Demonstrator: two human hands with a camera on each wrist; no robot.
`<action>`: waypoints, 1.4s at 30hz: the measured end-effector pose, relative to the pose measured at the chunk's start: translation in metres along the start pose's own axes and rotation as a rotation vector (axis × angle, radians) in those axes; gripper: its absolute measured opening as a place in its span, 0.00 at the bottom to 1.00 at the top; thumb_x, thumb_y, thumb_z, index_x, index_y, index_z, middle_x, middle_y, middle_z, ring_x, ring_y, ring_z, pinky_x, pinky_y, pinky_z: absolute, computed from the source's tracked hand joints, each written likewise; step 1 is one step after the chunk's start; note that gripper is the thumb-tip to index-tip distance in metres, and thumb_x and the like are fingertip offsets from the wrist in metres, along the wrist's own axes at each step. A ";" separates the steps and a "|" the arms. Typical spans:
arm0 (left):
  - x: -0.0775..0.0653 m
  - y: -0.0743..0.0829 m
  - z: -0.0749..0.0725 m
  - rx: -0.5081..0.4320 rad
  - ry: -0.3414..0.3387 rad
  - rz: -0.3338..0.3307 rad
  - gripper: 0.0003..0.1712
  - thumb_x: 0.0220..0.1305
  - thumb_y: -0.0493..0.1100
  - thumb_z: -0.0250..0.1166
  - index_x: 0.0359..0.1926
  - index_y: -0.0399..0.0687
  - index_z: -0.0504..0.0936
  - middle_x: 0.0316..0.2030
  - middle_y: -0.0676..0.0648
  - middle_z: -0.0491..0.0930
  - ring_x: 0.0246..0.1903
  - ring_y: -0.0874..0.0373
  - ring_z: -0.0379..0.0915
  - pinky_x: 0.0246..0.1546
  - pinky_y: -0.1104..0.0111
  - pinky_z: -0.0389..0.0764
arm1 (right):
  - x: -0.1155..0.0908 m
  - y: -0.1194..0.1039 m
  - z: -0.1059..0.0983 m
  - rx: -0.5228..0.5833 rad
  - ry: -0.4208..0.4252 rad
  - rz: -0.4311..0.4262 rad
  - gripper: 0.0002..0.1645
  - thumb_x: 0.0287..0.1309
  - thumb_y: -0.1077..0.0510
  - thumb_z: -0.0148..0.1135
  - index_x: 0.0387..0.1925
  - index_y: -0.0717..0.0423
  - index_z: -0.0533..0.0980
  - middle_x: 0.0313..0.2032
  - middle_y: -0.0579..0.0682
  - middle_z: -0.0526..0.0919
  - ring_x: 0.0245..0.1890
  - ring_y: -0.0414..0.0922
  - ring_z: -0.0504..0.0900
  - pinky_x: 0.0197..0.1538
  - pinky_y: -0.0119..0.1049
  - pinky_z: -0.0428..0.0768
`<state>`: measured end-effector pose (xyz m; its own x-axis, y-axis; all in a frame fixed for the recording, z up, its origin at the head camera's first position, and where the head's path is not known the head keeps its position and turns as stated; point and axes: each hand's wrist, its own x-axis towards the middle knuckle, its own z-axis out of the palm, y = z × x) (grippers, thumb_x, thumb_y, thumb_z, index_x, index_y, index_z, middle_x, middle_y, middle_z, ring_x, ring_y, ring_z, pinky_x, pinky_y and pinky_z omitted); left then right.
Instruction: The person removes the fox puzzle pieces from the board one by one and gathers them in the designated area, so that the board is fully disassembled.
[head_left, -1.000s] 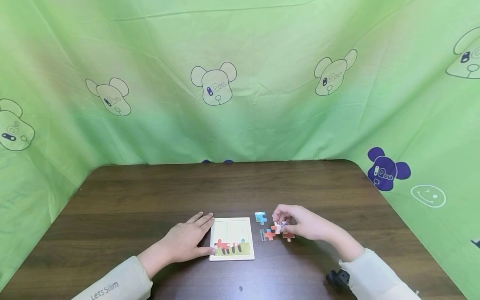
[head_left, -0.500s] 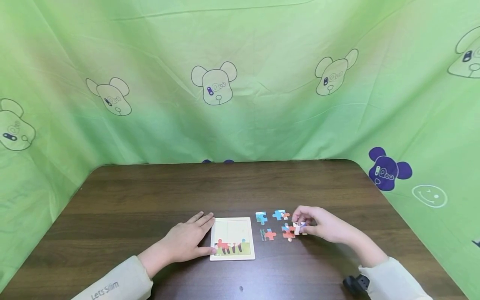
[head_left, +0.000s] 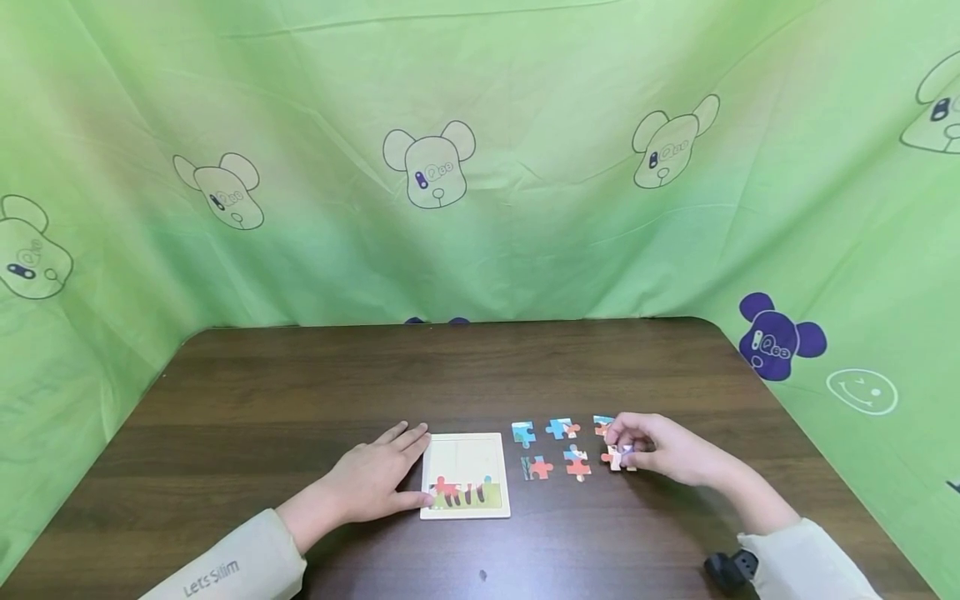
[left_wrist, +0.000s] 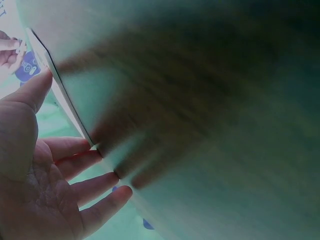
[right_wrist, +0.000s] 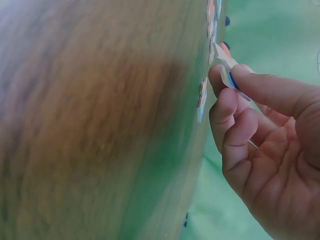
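Note:
My right hand point(head_left: 663, 446) pinches a jigsaw piece point(head_left: 613, 457), white and red with some purple, between thumb and fingertips. In the right wrist view this piece point(right_wrist: 225, 58) is tilted, with the other fingers curled below. My left hand point(head_left: 371, 479) lies on the table, its fingers spread and straight. Its thumb rests on the left edge of a square puzzle tray point(head_left: 465, 514), and its index fingertip is at the far left corner. Along the tray's near side lies a row of fitted pieces point(head_left: 480, 497) with dark striped legs on green; the rest shows pale backing.
Several loose jigsaw pieces lie in two rows right of the tray: blue ones point(head_left: 523, 433) point(head_left: 559, 428) at the back, red ones point(head_left: 540, 468) point(head_left: 577, 465) in front. Another piece point(head_left: 602, 422) is partly behind my right fingers. A green curtain point(head_left: 525, 275) hangs behind the table point(head_left: 337, 375).
My right hand has moved right with the pinched piece, away from the tray, uncovering the red and blue loose pieces. My left hand and the tray have stayed in place.

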<state>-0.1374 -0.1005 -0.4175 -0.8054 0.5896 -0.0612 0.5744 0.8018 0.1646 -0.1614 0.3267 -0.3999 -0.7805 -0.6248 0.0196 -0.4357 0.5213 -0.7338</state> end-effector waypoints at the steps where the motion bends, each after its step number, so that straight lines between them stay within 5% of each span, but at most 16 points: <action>1: 0.000 0.000 0.000 0.000 0.001 0.001 0.49 0.61 0.69 0.62 0.71 0.40 0.67 0.72 0.43 0.65 0.71 0.41 0.62 0.52 0.46 0.80 | 0.000 0.000 0.000 -0.002 -0.005 -0.001 0.12 0.55 0.72 0.63 0.40 0.59 0.75 0.31 0.43 0.80 0.32 0.33 0.76 0.36 0.28 0.76; 20: 0.001 -0.001 -0.001 0.003 -0.007 -0.002 0.49 0.61 0.69 0.62 0.71 0.40 0.67 0.73 0.44 0.65 0.72 0.41 0.61 0.52 0.46 0.80 | 0.003 0.004 -0.003 -0.064 -0.035 0.058 0.11 0.55 0.70 0.64 0.40 0.58 0.78 0.30 0.50 0.80 0.27 0.29 0.72 0.32 0.28 0.74; 34: 0.001 0.001 -0.001 0.009 -0.016 -0.010 0.49 0.61 0.69 0.62 0.72 0.41 0.66 0.73 0.44 0.65 0.72 0.42 0.61 0.54 0.47 0.79 | 0.002 -0.003 -0.006 -0.185 -0.003 0.083 0.10 0.55 0.67 0.66 0.40 0.58 0.77 0.29 0.42 0.76 0.28 0.29 0.71 0.33 0.28 0.74; 42: 0.001 0.001 0.000 0.010 -0.017 -0.021 0.49 0.61 0.69 0.63 0.72 0.42 0.66 0.73 0.45 0.64 0.72 0.43 0.61 0.53 0.47 0.79 | 0.021 -0.022 0.001 -0.164 -0.019 0.065 0.11 0.58 0.65 0.66 0.43 0.59 0.78 0.29 0.41 0.77 0.29 0.31 0.73 0.32 0.29 0.75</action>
<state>-0.1375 -0.0989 -0.4171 -0.8145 0.5744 -0.0813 0.5592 0.8146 0.1538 -0.1679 0.3016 -0.3836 -0.8017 -0.5965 -0.0381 -0.4530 0.6480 -0.6123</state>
